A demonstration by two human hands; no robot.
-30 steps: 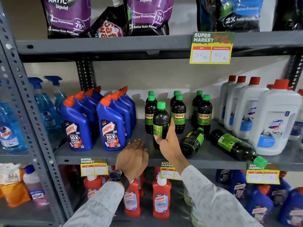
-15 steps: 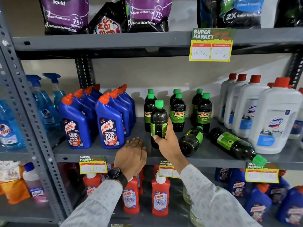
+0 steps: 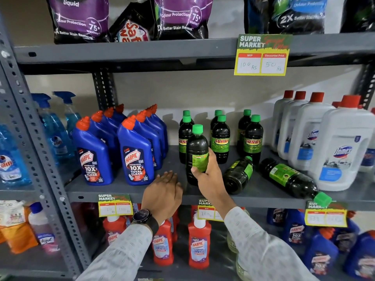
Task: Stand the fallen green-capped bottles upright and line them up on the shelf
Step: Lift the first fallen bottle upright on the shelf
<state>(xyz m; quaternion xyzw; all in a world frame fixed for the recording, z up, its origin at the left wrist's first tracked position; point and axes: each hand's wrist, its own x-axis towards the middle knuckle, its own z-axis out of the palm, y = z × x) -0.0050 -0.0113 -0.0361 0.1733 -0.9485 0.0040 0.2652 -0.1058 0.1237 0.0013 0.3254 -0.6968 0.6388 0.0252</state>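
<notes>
Several dark green-capped bottles stand in rows at the back of the grey middle shelf [image 3: 129,191]. My right hand [image 3: 209,175] grips one upright green-capped bottle [image 3: 196,151] near the shelf's front, fingers wrapped round its lower label. Two more bottles lie fallen to the right: one [image 3: 238,174] with its base toward me and cap pointing back, the other [image 3: 290,179] slanting with its green cap [image 3: 322,198] over the shelf's front edge. My left hand [image 3: 163,193] rests flat on the shelf edge, holding nothing.
Blue Harpic bottles [image 3: 134,155] crowd the shelf's left part; large white red-capped jugs [image 3: 341,147] stand at the right. Price tags hang on the shelf edges. Red bottles fill the shelf below, pouches the one above. A steel upright [image 3: 38,159] borders the left.
My right hand has closed round the front upright bottle, where before it only touched it with a raised finger. The left hand stays on the shelf edge.
</notes>
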